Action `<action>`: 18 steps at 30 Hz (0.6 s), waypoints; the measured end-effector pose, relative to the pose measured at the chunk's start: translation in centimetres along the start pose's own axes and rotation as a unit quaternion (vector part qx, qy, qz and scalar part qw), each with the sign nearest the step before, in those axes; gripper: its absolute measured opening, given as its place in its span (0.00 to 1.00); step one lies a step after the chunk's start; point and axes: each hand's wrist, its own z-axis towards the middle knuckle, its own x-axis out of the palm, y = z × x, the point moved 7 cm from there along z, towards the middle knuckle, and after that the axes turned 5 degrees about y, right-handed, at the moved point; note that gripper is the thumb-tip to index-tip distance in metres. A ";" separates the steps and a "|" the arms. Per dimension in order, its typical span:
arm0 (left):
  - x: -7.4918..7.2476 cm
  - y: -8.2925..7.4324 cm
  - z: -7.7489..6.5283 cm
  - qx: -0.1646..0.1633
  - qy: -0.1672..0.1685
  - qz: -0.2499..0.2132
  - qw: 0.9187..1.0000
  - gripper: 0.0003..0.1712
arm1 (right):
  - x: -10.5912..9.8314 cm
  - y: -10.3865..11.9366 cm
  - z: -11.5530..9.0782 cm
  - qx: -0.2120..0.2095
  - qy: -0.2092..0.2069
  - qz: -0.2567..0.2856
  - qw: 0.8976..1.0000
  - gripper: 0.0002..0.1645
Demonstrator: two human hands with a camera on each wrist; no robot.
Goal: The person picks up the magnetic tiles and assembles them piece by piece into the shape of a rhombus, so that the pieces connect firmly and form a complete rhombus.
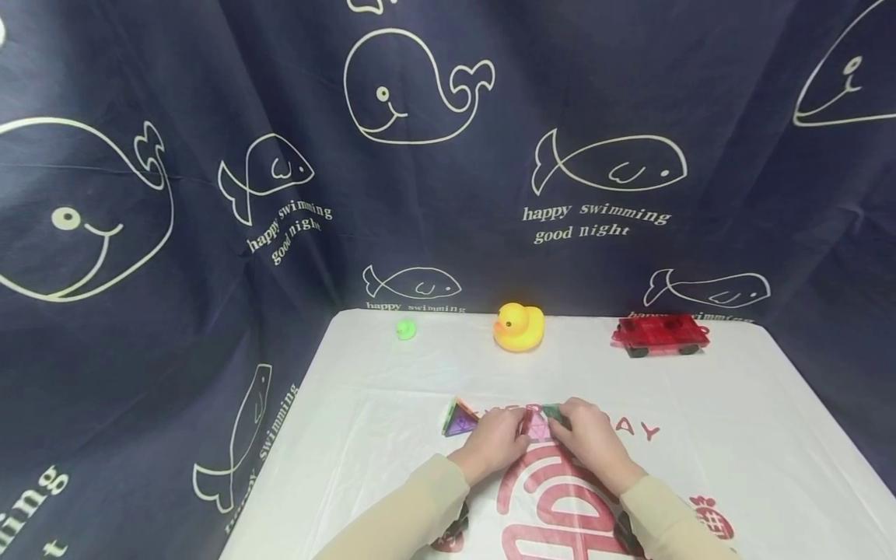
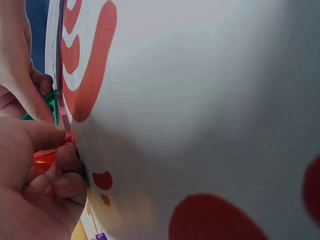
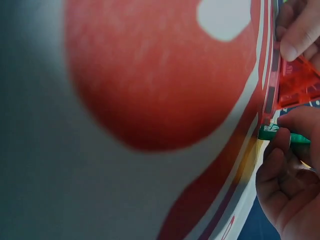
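A pink triangular magnetic tile [image 1: 538, 427] lies on the white table between the two hands. My left hand [image 1: 493, 442] pinches a red triangular tile [image 3: 301, 82] that stands up along one edge of the pink tile. On the other side, my right hand [image 1: 591, 437] holds a green tile [image 1: 552, 411] between thumb and fingers, its edge against the pink one. The right wrist view has the red and green tiles meeting the pink piece at its edges. Fingers hide much of both raised tiles.
Left of the left hand stands a small pyramid of purple, green and orange tiles [image 1: 460, 420]. Along the back are a small green duck [image 1: 405, 330], a larger yellow duck [image 1: 519, 328] and a red wheeled toy car [image 1: 661, 336]. A dark blue curtain [image 1: 448, 210] hangs behind.
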 end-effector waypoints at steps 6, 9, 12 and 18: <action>0.0 0.0 0.1 -0.005 0.012 0.005 1.000 0.06 | 0.1 1.0 0.0 -0.030 -0.026 -0.027 0.999 0.09; -0.1 -0.2 0.2 -0.007 0.018 0.015 1.000 0.16 | 0.1 1.4 0.0 -0.033 -0.028 -0.029 0.999 0.08; -0.3 -0.4 0.3 -0.003 0.021 0.028 0.999 0.18 | 0.1 1.6 -0.1 -0.035 -0.029 -0.030 0.999 0.06; -0.1 -0.7 0.5 0.006 0.028 0.052 0.998 0.07 | 0.1 1.7 -0.3 -0.041 -0.037 -0.033 0.998 0.05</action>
